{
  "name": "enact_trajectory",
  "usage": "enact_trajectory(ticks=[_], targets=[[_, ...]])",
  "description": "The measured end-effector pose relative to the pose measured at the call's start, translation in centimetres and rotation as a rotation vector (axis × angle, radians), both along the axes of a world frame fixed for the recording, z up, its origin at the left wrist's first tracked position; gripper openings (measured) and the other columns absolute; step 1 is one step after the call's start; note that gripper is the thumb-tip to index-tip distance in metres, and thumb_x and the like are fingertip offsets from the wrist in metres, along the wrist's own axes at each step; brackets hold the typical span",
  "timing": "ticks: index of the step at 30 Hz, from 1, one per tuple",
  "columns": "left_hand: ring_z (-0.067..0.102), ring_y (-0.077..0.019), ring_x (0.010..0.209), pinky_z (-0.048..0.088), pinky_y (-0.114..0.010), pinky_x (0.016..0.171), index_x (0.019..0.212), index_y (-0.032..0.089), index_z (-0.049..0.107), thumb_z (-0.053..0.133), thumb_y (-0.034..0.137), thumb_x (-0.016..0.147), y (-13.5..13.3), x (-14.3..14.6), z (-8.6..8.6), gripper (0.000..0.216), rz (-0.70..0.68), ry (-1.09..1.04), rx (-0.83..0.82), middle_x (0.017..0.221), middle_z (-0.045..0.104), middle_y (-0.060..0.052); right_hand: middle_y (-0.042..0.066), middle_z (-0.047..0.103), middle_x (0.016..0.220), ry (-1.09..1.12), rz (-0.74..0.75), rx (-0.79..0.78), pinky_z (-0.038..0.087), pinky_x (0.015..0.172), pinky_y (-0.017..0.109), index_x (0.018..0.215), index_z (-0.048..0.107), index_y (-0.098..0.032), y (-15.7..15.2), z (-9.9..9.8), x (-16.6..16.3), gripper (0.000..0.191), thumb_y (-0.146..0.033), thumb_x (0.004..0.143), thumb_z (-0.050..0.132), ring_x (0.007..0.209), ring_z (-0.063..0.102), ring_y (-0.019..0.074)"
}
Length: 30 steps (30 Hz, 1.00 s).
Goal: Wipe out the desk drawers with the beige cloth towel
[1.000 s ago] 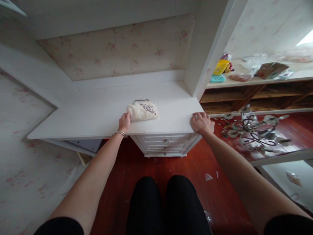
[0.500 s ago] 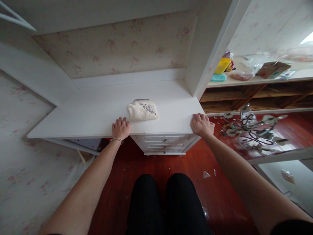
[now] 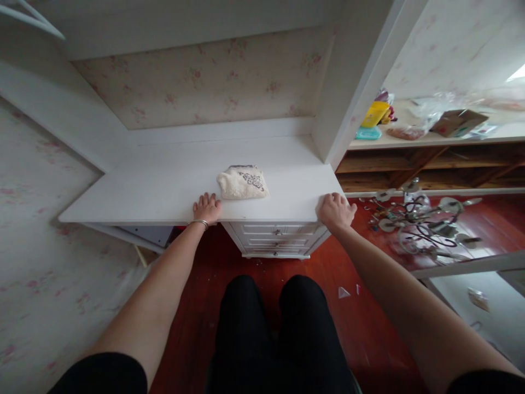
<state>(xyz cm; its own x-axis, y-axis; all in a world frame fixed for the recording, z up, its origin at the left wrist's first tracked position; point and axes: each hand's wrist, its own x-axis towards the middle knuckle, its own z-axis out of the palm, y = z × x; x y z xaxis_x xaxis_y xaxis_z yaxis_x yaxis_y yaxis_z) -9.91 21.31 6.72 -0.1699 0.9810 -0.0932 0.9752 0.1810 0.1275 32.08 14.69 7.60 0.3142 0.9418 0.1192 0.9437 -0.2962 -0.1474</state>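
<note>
A white desk (image 3: 172,189) with a flat top stretches in front of me. Its front edge has my left hand (image 3: 207,209) resting on it, open, fingers spread on the surface and a bangle at the wrist. At the front right corner lies my right hand (image 3: 336,212), also open, palm down with the fingers slightly bent over the top. Between the hands, nearer the left one, sits a folded cream cloth (image 3: 244,183) with a dark printed pattern; neither hand holds it.
Drawers (image 3: 276,236) stand beneath the desk's right part. A chandelier (image 3: 430,221) with glass shades lies on the red wooden floor (image 3: 254,268). A low shelf unit (image 3: 410,144) carries a yellow container (image 3: 375,114), plastic bags and a cardboard box (image 3: 459,122). White uprights (image 3: 348,82) rise from the desk.
The view has shifted slightly. My right hand's fingers are a little more spread at the corner; my left hand stays on the edge. The cloth has not visibly moved on the desk.
</note>
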Motion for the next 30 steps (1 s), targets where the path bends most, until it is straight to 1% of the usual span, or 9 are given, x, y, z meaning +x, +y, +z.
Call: enact_trajectory(ticks=[3, 5, 8, 10, 13, 17, 20, 23, 30], targets=[[0.026, -0.0318, 0.148, 0.025, -0.055, 0.118, 0.148, 0.017, 0.044, 0.035, 0.046, 0.095, 0.1, -0.7, 0.8, 0.061, -0.044, -0.016, -0.003, 0.160, 0.029, -0.015, 0.016, 0.053, 0.136, -0.006, 0.114, 0.027, 0.028, 0.108, 0.058, 0.126, 0.058, -0.017, -2.5, -0.4, -0.8, 0.040, -0.021, 0.099, 0.028, 0.126, 0.045, 0.0305], [0.030, -0.0285, 0.147, 0.027, -0.049, 0.118, 0.144, 0.016, 0.048, 0.039, 0.041, 0.094, -0.8, -1.0, 1.0, 0.057, -0.083, -0.015, 0.021, 0.157, 0.035, -0.015, 0.014, 0.054, 0.135, 0.002, 0.297, 0.062, 0.027, 0.111, 0.051, 0.127, 0.059, -0.018, -4.5, -0.8, -1.4, 0.038, -0.022, 0.099, 0.032, 0.124, 0.046, 0.0286], [0.030, -0.0231, 0.147, 0.026, -0.042, 0.119, 0.145, 0.016, 0.046, 0.032, 0.033, 0.097, -3.4, -0.9, 0.5, 0.053, -0.131, 0.008, 0.077, 0.158, 0.035, -0.014, 0.010, 0.059, 0.130, 0.060, 0.611, 0.040, 0.033, 0.109, 0.038, 0.122, 0.063, -0.021, -7.0, -1.4, -2.9, 0.036, -0.020, 0.097, 0.038, 0.121, 0.049, 0.0252], [0.027, -0.0233, 0.148, 0.024, -0.043, 0.120, 0.148, 0.016, 0.042, 0.024, 0.032, 0.100, -5.3, -0.5, -0.1, 0.054, -0.147, 0.041, 0.119, 0.159, 0.032, -0.013, 0.008, 0.062, 0.125, 0.127, 0.699, -0.034, 0.039, 0.103, 0.035, 0.122, 0.063, -0.023, -7.9, -1.9, -4.4, 0.037, -0.018, 0.095, 0.038, 0.119, 0.053, 0.0243], [0.025, -0.0260, 0.149, 0.022, -0.047, 0.120, 0.151, 0.013, 0.037, 0.018, 0.034, 0.101, -7.1, -0.2, -0.4, 0.057, -0.164, 0.087, 0.093, 0.160, 0.030, -0.015, 0.007, 0.059, 0.132, 0.245, 0.657, -0.227, 0.044, 0.098, 0.034, 0.131, 0.058, -0.026, -8.1, -3.0, -7.2, 0.043, -0.016, 0.093, 0.041, 0.116, 0.058, 0.0242], [0.024, -0.0268, 0.150, 0.025, -0.045, 0.119, 0.154, 0.016, 0.034, 0.020, 0.040, 0.102, -6.6, -0.9, 0.9, 0.059, -0.212, 0.072, -0.062, 0.163, 0.024, -0.013, 0.014, 0.045, 0.146, 0.326, 0.542, -0.419, 0.045, 0.099, 0.038, 0.143, 0.047, -0.021, -7.3, -4.6, -10.1, 0.054, -0.021, 0.089, 0.051, 0.121, 0.057, 0.0295], [0.033, -0.0281, 0.145, 0.035, -0.040, 0.114, 0.151, 0.022, 0.041, 0.036, 0.048, 0.098, -5.3, -1.9, 2.3, 0.059, -0.238, 0.043, -0.146, 0.161, 0.028, -0.012, 0.020, 0.046, 0.145, 0.320, 0.476, -0.465, 0.049, 0.094, 0.038, 0.147, 0.042, -0.017, -6.4, -5.6, -11.0, 0.059, -0.026, 0.090, 0.054, 0.115, 0.061, 0.0303], [0.038, -0.0279, 0.143, 0.037, -0.035, 0.112, 0.148, 0.024, 0.046, 0.052, 0.055, 0.090, -4.2, -2.6, 3.3, 0.066, -0.269, 0.022, -0.208, 0.158, 0.032, -0.011, 0.018, 0.048, 0.144, 0.318, 0.446, -0.494, 0.050, 0.092, 0.037, 0.149, 0.040, -0.019, -5.4, -6.3, -11.3, 0.062, -0.025, 0.089, 0.055, 0.115, 0.062, 0.0284], [0.034, -0.0302, 0.145, 0.033, -0.043, 0.115, 0.151, 0.028, 0.041, 0.046, 0.053, 0.093, -3.7, -2.7, 2.9, 0.063, -0.251, 0.020, -0.257, 0.161, 0.024, -0.009, 0.015, 0.051, 0.142, 0.280, 0.445, -0.542, 0.051, 0.091, 0.037, 0.144, 0.047, -0.022, -4.1, -7.5, -12.6, 0.057, -0.020, 0.088, 0.051, 0.112, 0.063, 0.0275]])
